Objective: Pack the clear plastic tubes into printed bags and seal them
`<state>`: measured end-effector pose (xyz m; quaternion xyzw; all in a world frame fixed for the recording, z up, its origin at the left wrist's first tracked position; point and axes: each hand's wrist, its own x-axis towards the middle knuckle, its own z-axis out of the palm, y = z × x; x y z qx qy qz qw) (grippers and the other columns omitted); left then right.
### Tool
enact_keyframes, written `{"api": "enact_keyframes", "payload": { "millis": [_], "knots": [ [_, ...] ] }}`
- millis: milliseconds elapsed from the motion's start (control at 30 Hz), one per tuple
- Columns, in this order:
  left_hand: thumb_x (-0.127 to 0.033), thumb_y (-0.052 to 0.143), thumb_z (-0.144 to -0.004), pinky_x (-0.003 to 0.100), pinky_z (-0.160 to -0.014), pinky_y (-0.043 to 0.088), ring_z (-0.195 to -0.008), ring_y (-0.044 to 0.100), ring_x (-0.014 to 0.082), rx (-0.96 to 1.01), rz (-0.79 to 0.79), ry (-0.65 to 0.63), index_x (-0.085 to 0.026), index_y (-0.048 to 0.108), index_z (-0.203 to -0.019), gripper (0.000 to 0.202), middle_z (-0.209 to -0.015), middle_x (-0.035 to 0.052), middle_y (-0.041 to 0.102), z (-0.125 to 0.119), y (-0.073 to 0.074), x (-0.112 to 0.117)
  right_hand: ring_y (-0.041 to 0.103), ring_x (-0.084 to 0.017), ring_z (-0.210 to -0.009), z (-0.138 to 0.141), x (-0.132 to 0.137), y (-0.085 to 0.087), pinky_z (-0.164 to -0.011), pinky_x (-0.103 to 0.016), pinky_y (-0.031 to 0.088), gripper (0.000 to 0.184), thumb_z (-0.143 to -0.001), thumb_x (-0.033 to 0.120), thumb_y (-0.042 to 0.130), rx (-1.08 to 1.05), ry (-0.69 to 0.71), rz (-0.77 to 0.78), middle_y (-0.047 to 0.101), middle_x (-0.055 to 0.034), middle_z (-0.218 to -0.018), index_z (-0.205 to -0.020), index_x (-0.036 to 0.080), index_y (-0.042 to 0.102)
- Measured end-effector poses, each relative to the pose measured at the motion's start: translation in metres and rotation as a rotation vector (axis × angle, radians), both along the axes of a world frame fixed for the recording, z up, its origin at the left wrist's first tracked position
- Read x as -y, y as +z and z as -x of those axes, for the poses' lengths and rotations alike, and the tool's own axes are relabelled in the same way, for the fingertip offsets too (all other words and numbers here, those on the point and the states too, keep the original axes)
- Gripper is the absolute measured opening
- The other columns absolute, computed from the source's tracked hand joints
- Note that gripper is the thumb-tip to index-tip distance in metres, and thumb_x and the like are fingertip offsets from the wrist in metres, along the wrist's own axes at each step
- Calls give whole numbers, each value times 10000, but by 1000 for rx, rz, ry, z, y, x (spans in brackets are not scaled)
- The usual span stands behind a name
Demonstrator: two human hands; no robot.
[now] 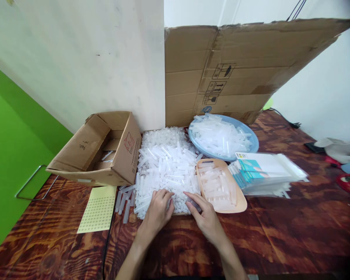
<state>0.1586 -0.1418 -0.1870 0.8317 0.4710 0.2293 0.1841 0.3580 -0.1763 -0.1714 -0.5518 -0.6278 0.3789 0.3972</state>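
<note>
A big heap of small clear plastic tubes (166, 163) lies on the dark wooden table (280, 233). My left hand (157, 212) rests on the heap's near edge with its fingers curled down into the tubes. My right hand (204, 217) sits just to the right of it, fingers pinched on a clear tube (192, 203) beside the peach tray (242, 204), which holds more tubes. A blue plate (252, 136) piled with tubes stands behind the tray.
An open cardboard box (125, 151) stands at the left, a yellow sticker sheet (99, 210) in front of it. A stack of packaged bags (265, 171) lies to the right. A large flattened carton (236, 70) leans on the wall. Red and white items sit far right.
</note>
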Motion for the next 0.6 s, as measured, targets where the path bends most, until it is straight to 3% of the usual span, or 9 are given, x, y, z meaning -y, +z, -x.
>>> {"api": "enact_keyframes", "payload": {
  "millis": [200,433,600],
  "knots": [
    [-186,404,-1014,363,-904,455,-974,597,221,278,186,-5,-210,604,-1048,204,-1000,68,624,23,11,8,719,-261,-887,6,3,-6,-811,-358,556,253,-971,378,600,-69,16,93,752,-73,-943,-1143,209,676],
    [-409,528,-999,274,-786,476,-847,587,173,834,453,256,-198,620,-1024,232,-918,34,621,24,2,10,706,-263,-952,25,5,-2,-866,-372,539,238,-978,368,589,-72,102,133,744,-69,-996,-1152,226,667],
    [-447,670,-913,236,-762,483,-770,590,121,1258,617,383,-195,648,-1131,333,-909,18,641,11,-2,12,715,-235,-879,38,5,3,-815,-335,546,239,-993,381,568,-191,114,137,743,-57,-929,-1142,211,649]
  ]
}}
